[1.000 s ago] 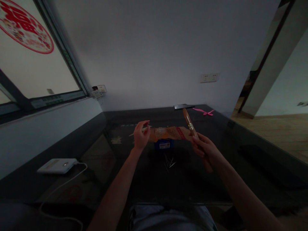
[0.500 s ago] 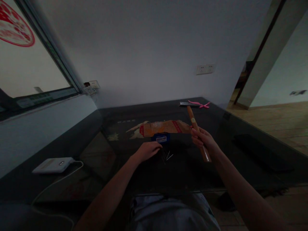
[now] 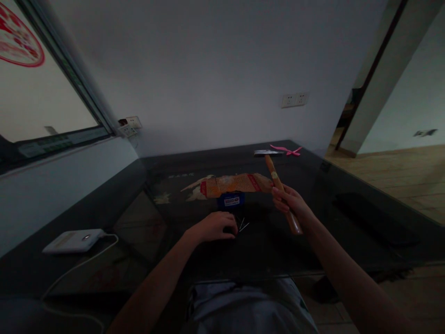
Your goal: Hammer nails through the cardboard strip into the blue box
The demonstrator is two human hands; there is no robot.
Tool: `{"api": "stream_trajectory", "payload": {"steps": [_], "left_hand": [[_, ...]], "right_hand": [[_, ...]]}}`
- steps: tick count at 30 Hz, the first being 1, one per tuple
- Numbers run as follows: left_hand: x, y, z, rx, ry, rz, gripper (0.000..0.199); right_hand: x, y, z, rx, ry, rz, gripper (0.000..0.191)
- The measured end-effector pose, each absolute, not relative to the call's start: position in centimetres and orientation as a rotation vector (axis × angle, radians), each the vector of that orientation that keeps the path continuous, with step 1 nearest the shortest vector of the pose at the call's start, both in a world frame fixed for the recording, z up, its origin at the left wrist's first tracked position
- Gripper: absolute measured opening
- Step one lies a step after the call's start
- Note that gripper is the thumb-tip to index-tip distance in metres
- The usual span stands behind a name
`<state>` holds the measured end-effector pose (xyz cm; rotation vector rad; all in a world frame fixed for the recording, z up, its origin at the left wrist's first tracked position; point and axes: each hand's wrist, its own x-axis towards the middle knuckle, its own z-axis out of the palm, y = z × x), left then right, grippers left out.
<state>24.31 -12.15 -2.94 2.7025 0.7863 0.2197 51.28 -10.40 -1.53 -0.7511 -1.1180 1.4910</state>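
A: What could go wrong with the nails (image 3: 244,227)?

B: Scattering, most likely. They are thin, loose and poorly picked out against the dark table (image 3: 257,255); by a careless sweep of the left hand (image 3: 217,226) they could be rolled out of sight. A fingertip could also be pricked, should a point be met unseen.

A: Any risk from the hammer (image 3: 274,177)?

B: Some. It is held up by one hand, so the box could be knocked if the grip were loosened.

A: Where are the nails found, relative to the fingers?

B: On the tabletop, just beside the left fingertips, toward the right hand (image 3: 292,204). The left fingers are curled downward; whether a nail is pinched or covered there cannot be told. The right fingers are wrapped round the wooden handle — the metal head is pointed away.

A: And farther out?

B: A blue box (image 3: 231,200) is noted just beyond the nails, partly overlapped by a patterned brown strip (image 3: 232,184) — contact between the two cannot be confirmed. A pink ribbon (image 3: 285,150) is seen near the far edge, a white power bank (image 3: 74,241) well apart, to the left.
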Motion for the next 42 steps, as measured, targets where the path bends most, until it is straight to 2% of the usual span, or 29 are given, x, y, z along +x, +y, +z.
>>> {"api": "stream_trajectory", "payload": {"steps": [9, 14, 18, 22, 27, 30, 33, 38, 42], "left_hand": [[24.7, -11.9, -3.7, 2.788, 0.882, 0.126, 0.006], [24.8, -12.0, -3.3, 2.614, 0.969, 0.165, 0.006], [24.2, -12.4, -1.9, 2.269, 0.956, 0.407, 0.014], [23.2, -12.1, 0.6, 2.015, 0.946, 0.811, 0.022], [22.5, -8.6, 3.5, 1.758, 1.047, 1.438, 0.025], [22.8, -5.7, 3.6, 1.709, 1.063, 1.685, 0.024], [23.2, -3.6, 2.1, 1.721, 1.126, 1.800, 0.018], [23.2, -2.1, -0.8, 1.775, 1.206, 1.777, 0.014], [22.9, -1.9, -1.3, 1.849, 1.245, 1.788, 0.014]], "right_hand": [[51.3, -10.0, -1.9, -0.734, -1.082, 1.507, 0.034], [51.4, -9.9, -2.0, -0.750, -1.081, 1.503, 0.036], [51.3, -9.9, -2.0, -0.755, -1.086, 1.513, 0.036], [51.3, -9.8, -2.2, -0.757, -1.100, 1.523, 0.035], [51.5, -9.5, -2.5, -0.766, -1.103, 1.526, 0.036], [51.5, -9.7, -2.4, -0.768, -1.116, 1.510, 0.034], [51.3, -10.1, -2.1, -0.791, -1.125, 1.486, 0.032], [51.1, -10.4, -1.8, -0.812, -1.095, 1.473, 0.037], [51.0, -10.4, -1.7, -0.806, -1.122, 1.474, 0.035]]}}
